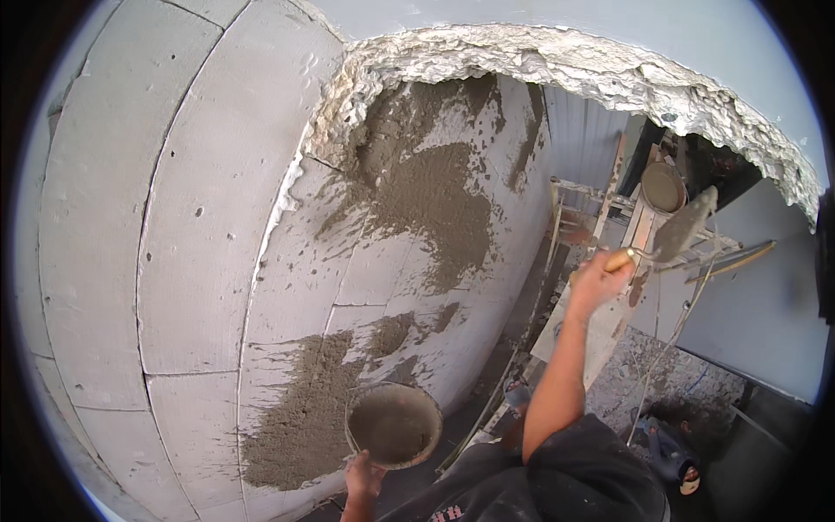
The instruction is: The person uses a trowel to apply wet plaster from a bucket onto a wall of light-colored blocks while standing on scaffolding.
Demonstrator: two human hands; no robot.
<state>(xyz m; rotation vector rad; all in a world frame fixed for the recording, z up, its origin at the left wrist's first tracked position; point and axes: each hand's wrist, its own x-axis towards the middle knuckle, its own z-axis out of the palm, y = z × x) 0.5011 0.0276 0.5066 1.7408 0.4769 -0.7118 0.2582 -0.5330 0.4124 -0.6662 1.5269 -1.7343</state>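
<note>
My left hand grips the near rim of a round bucket, which holds wet grey mortar. The bucket is close to the wall, low in the view. Out to the right, my right hand is closed round the wooden handle of a trowel; the blade points away from me and looks coated with mortar. Rough patches of mortar cover parts of the block wall, with splashes round their edges. Another thick patch lies just left of the bucket.
Broken, jagged masonry edges the opening overhead. Beyond my right hand, a second bucket of mortar stands on a plank scaffold. A pole leans at the right. Far below at lower right, a sandalled foot shows dimly.
</note>
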